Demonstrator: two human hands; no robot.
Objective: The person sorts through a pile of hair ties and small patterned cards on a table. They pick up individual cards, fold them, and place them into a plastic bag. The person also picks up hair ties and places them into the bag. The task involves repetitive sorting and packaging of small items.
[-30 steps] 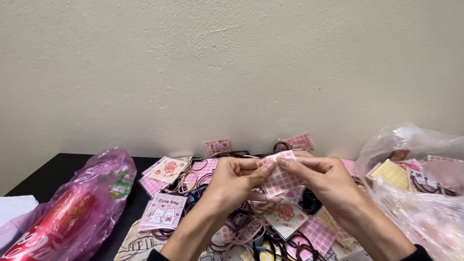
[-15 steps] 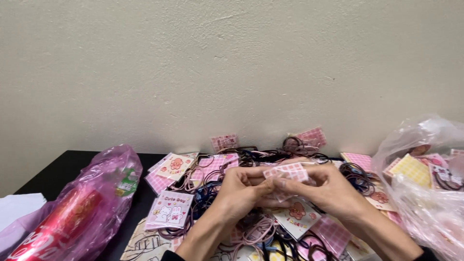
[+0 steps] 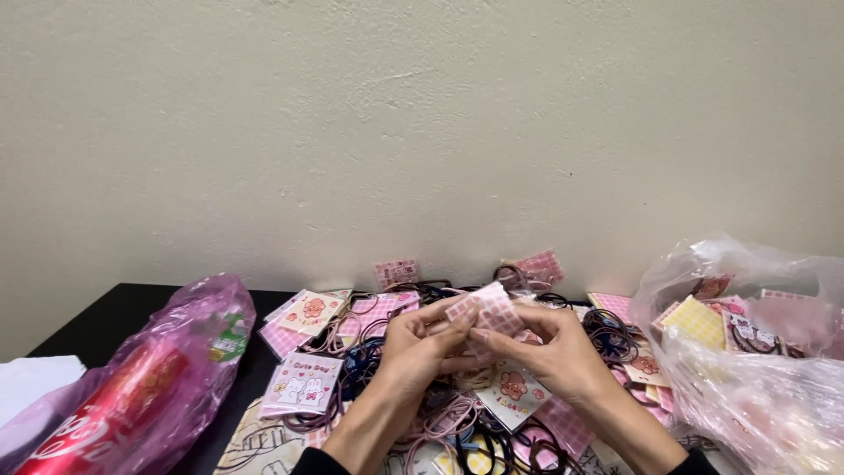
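Together, two hands [image 3: 492, 347], one pink checked card [image 3: 485, 310]

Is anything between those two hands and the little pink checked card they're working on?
Nothing visible. The left hand and the right hand both pinch the pink checked card directly, lifted above the heap of hair ties and other cards lying on the black table.

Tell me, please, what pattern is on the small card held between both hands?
A pink-and-white check on the small card, seen in the head view.
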